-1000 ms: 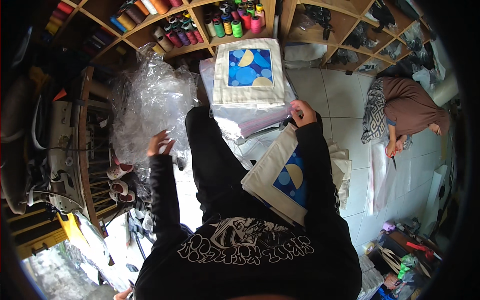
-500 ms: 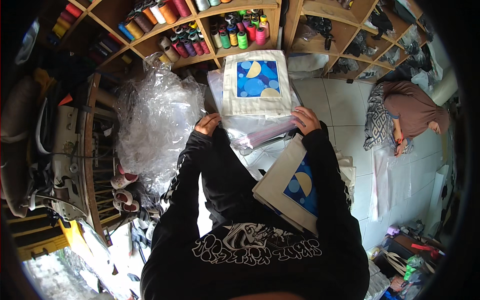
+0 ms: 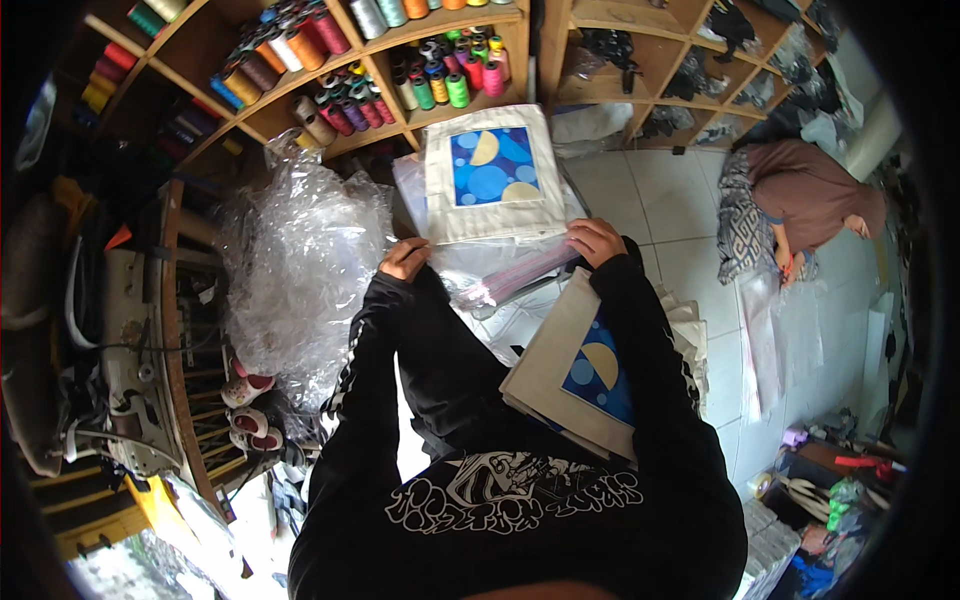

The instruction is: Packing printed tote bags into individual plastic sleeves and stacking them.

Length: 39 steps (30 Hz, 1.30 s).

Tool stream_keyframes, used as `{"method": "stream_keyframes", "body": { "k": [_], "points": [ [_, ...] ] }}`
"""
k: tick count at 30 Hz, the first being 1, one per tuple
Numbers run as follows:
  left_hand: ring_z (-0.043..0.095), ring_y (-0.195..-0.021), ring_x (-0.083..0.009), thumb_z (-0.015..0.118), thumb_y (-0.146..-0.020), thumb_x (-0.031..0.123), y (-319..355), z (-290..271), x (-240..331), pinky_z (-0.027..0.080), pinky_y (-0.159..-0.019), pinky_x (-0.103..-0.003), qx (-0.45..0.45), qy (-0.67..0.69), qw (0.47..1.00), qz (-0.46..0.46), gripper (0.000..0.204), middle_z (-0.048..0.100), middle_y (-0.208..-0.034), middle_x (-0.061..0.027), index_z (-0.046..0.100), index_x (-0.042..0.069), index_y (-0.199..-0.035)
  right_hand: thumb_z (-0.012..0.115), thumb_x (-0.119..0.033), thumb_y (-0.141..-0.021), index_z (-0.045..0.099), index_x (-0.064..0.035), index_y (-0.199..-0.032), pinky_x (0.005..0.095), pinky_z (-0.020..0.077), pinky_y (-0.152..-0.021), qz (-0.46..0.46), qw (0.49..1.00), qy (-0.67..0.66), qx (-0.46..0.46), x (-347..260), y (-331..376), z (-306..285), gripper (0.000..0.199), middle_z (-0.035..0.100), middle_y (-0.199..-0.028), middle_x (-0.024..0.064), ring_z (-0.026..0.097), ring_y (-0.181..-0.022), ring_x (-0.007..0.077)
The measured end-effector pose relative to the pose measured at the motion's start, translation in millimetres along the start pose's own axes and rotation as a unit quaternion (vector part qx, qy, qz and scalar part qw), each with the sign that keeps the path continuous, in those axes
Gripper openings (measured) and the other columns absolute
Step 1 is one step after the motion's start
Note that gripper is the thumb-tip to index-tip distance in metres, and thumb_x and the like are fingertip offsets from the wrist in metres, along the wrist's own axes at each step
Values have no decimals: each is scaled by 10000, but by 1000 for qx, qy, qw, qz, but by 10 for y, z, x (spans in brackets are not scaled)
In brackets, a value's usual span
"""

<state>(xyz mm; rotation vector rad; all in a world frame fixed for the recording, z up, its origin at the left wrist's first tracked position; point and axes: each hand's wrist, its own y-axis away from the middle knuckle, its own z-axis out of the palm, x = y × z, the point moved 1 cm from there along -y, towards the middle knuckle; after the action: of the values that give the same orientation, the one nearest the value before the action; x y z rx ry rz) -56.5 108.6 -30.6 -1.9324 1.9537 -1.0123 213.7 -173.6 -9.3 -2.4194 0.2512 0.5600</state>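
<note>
A cream cloth piece (image 3: 545, 215) with a blue panel of circles and yellow half-rounds lies flat in front of me. Clear plastic sleeves (image 3: 437, 270) with a pinkish banded edge are stacked beneath it. My left hand (image 3: 404, 259) is closed at the cloth's near left corner. At the near right corner, the fingers of my right hand (image 3: 597, 241) are bent closed over the edge. Whether a layer of plastic is also pinched there is too fine to tell. Similar cloth pieces (image 3: 550, 365) lie stacked on my lap, partly hidden under my right forearm.
Crumpled clear plastic (image 3: 300, 260) is heaped at the left, beside a sewing machine (image 3: 130, 370). Wooden shelves (image 3: 400, 130) with thread spools stand at the back. A person (image 3: 805, 200) sits at the right, hands on plastic sheets (image 3: 765, 350). Assorted items (image 3: 835, 490) lie at the lower right.
The view has shifted slightly, so most things sit a little further left. My right fingers have drawn in from the plastic beside the cloth to its near right corner. The cloth lies much as before.
</note>
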Motion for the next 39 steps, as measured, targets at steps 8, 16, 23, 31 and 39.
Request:
{"method": "stream_keyframes", "body": {
  "k": [8,16,23,31,39],
  "points": [
    [621,-904,-242,651,-756,37,9,-79,51,495,-792,-311,-7,92,987,-129,116,638,-977,-95,629,35,-870,667,-142,-718,650,-83,-744,345,462,-705,41,998,-37,-1,15,9,-40,66,642,-792,45,580,-792,239],
    [635,-904,-230,629,-808,67,28,-77,2,493,-792,-302,-9,136,973,-188,67,656,-957,-97,628,30,-864,675,-143,-740,683,-76,-807,321,461,-751,111,985,-127,-24,104,55,-16,95,655,-831,42,584,-821,219],
    [589,-872,-136,566,-887,131,156,81,-131,445,-797,-250,25,298,905,-301,125,638,-919,-71,602,13,-907,669,-189,-764,676,-53,-806,296,456,-710,217,957,-193,0,164,101,104,142,636,-784,85,574,-776,197],
    [568,-772,-124,542,-905,204,238,310,-251,434,-730,-241,34,278,887,-367,205,622,-816,-62,592,6,-898,655,-209,-789,662,-5,-778,215,357,-508,308,910,-278,18,405,165,299,205,534,-554,3,435,-507,64],
    [585,-717,-130,557,-888,273,180,316,-160,450,-678,-258,52,215,886,-408,278,634,-740,-75,627,13,-816,668,-234,-770,653,-2,-716,234,421,-519,388,871,-298,40,262,-26,303,238,606,-581,37,546,-529,74]
  ]
}}
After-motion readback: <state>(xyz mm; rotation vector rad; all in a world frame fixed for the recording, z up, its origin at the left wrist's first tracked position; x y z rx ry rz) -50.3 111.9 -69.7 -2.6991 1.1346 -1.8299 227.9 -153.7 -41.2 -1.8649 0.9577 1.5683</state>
